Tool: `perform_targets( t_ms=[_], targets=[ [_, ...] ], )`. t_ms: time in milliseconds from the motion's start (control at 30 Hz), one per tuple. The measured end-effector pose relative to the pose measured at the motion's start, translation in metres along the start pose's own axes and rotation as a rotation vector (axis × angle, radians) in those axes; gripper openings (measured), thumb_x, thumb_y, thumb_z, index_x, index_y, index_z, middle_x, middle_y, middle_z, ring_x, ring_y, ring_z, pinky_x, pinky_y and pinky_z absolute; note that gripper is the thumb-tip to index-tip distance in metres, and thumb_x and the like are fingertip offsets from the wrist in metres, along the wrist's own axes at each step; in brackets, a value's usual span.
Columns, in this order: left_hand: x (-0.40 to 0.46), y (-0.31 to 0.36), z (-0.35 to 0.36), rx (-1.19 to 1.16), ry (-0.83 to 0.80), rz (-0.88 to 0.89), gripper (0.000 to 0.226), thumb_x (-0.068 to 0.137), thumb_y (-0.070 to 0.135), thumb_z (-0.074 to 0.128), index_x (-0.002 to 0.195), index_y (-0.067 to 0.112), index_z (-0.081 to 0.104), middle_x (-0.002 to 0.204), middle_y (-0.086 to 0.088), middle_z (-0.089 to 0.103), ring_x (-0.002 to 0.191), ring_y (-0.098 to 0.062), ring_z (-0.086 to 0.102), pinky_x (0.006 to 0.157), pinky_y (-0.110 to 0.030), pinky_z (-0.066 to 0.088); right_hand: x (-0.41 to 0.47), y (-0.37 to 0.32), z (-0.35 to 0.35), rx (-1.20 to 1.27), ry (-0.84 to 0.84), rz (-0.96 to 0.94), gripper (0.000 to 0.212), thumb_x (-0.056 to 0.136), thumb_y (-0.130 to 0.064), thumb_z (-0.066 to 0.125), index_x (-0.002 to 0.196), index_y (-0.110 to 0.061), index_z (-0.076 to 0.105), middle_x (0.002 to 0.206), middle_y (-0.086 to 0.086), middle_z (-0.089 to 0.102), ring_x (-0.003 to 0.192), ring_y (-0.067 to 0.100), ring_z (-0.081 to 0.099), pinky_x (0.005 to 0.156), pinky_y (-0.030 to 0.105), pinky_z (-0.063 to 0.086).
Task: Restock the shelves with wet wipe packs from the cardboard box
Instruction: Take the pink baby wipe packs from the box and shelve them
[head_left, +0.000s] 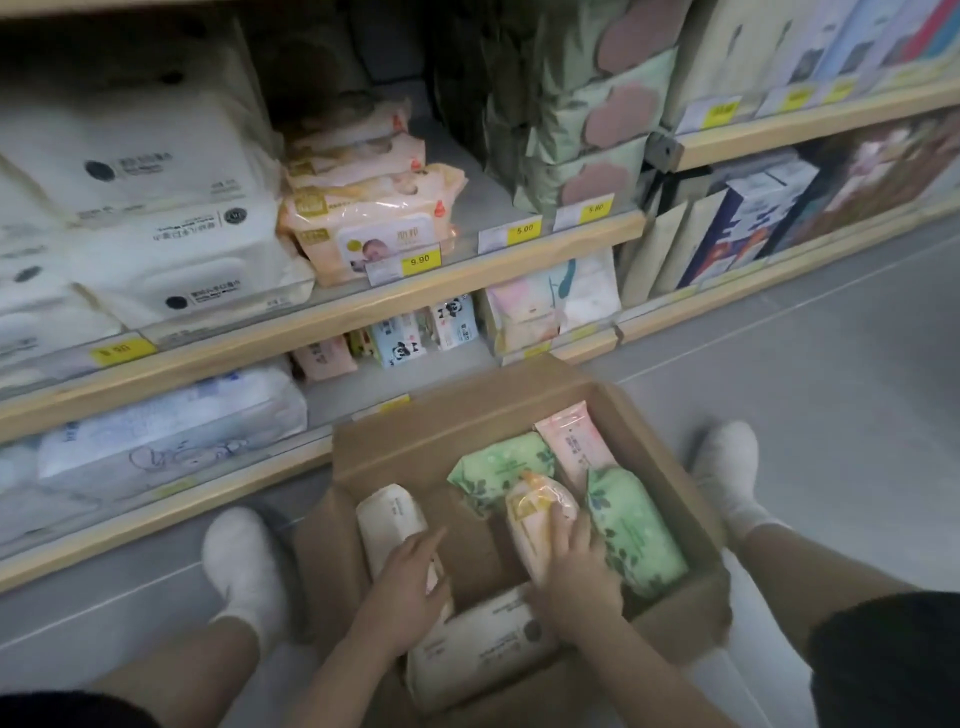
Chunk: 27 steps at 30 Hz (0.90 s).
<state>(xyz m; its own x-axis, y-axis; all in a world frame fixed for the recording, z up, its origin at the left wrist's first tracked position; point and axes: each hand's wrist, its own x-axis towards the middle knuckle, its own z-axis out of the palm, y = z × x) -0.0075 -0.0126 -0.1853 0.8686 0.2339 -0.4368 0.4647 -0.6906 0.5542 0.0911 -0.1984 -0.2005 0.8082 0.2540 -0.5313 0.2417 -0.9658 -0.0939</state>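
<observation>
Cardboard box (415, 447) sits open on the floor (810, 332) between the person's feet, directly in front of the shelves (332, 312).

Box contents: two green packs (498, 467), one pink pack (576, 441) at the far R corner, one orange pack (535, 519), one white pack (389, 514) at L, one larger white pack (478, 644) at the near wall.

L hand (405, 587): inside box, resting on the near end of the L white pack. Fingers look fairly straight, index extended fwd. Grip not closed round anything.

R hand (576, 577): inside box, on the orange pack, just beside the nearer green pack. Fingers curl over the pack's near end; grip clamped on the orange pack.

Middle shelf, L to R: stacked white packs (171, 218), stack of orange baby-wipe packs (369, 218) behind tag "9.90" (420, 259), bare gap behind tag "5.00" (522, 228), upright green packs w/ pink patches (597, 130).

Lower shelf: blue-white bulk pack (171, 421) at L, small panda-print packs (410, 338) at centre, pastel packs (556, 301) at R.

Adjacent unit to the R: boxed goods (748, 218); print too blurred to read.
</observation>
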Motion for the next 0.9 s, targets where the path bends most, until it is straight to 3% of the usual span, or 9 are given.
perform_targets(
  t_ms=[200,333,400,467,533,600,700,767,900],
  targets=[
    [0.004,0.005,-0.005,-0.053,-0.016,-0.007,0.074,0.091,0.032,0.054,0.149,0.032,0.008,0.153,0.002,0.024,0.14,-0.017,0.025,0.109,-0.029,0.029,0.002,0.01,-0.016,0.144,0.009,-0.056,0.099,0.079,-0.048,0.06,0.148,-0.03,-0.008,0.15,0.008,0.018,0.13,0.033,0.034,0.097,0.043,0.045],
    [0.009,0.03,-0.024,-0.224,0.037,0.067,0.084,0.082,0.035,0.068,0.148,0.031,0.016,0.152,0.005,0.026,0.138,-0.011,0.027,0.11,-0.023,0.022,-0.008,0.018,-0.064,0.432,-0.029,-0.085,0.11,0.053,-0.081,0.052,0.145,-0.031,0.019,0.139,0.001,0.042,0.12,0.027,0.051,0.1,0.037,0.041],
    [0.009,0.042,-0.037,-0.307,0.068,0.084,0.093,0.075,0.036,0.076,0.148,0.032,0.019,0.147,0.008,0.031,0.135,-0.009,0.03,0.111,-0.026,0.025,-0.013,0.018,-0.082,0.39,-0.061,-0.239,0.102,0.057,-0.052,0.073,0.143,-0.032,0.022,0.129,-0.003,0.052,0.116,0.023,0.054,0.095,0.034,0.045],
    [0.006,0.052,-0.055,-0.38,0.087,0.103,0.102,0.066,0.039,0.082,0.147,0.034,0.021,0.138,0.015,0.033,0.128,-0.002,0.035,0.107,-0.024,0.031,-0.021,0.011,-0.1,0.368,-0.101,-0.371,0.098,0.056,-0.026,0.078,0.139,-0.034,0.028,0.114,-0.011,0.057,0.108,0.016,0.058,0.09,0.029,0.048],
    [-0.001,0.057,-0.075,-0.499,0.038,0.14,0.1,0.06,0.029,0.087,0.142,0.035,0.03,0.132,0.017,0.043,0.109,0.009,0.05,0.09,-0.013,0.042,-0.031,0.001,-0.116,0.38,-0.154,-0.503,0.094,0.054,-0.02,0.078,0.135,-0.038,0.034,0.112,-0.016,0.06,0.101,0.007,0.059,0.088,0.028,0.051],
    [-0.008,0.055,-0.091,-0.563,-0.025,0.174,0.084,0.059,0.016,0.088,0.13,0.03,0.045,0.117,0.009,0.058,0.091,0.008,0.061,0.073,-0.012,0.049,-0.043,-0.01,-0.128,0.412,-0.212,-0.592,0.094,0.056,-0.017,0.079,0.136,-0.039,0.034,0.117,-0.014,0.06,0.103,0.003,0.058,0.088,0.023,0.051],
    [-0.019,0.048,-0.101,-0.614,0.045,0.157,0.072,0.048,0.029,0.091,0.112,0.027,0.059,0.102,0.003,0.068,0.087,-0.004,0.067,0.07,-0.02,0.053,-0.052,-0.021,-0.131,0.481,-0.249,-0.62,0.094,0.058,-0.011,0.081,0.134,-0.04,0.034,0.118,-0.016,0.059,0.101,0.0,0.058,0.082,0.013,0.049],
    [-0.023,0.043,-0.101,-0.641,0.107,0.116,0.072,0.041,0.041,0.089,0.107,0.029,0.062,0.099,0.004,0.07,0.087,-0.009,0.068,0.071,-0.025,0.055,-0.054,-0.025,-0.128,0.493,-0.24,-0.618,0.098,0.057,-0.016,0.083,0.139,-0.039,0.034,0.122,-0.017,0.058,0.105,0.0,0.058,0.089,0.02,0.05],
    [-0.025,0.03,-0.099,-0.671,0.177,0.009,0.066,0.042,0.043,0.087,0.102,0.03,0.063,0.095,0.007,0.072,0.086,-0.009,0.069,0.077,-0.036,0.058,-0.049,-0.016,-0.126,0.269,-0.029,-0.487,0.096,0.056,-0.055,0.08,0.139,-0.036,0.036,0.133,-0.013,0.047,0.119,0.01,0.047,0.097,0.029,0.041]
  ],
)
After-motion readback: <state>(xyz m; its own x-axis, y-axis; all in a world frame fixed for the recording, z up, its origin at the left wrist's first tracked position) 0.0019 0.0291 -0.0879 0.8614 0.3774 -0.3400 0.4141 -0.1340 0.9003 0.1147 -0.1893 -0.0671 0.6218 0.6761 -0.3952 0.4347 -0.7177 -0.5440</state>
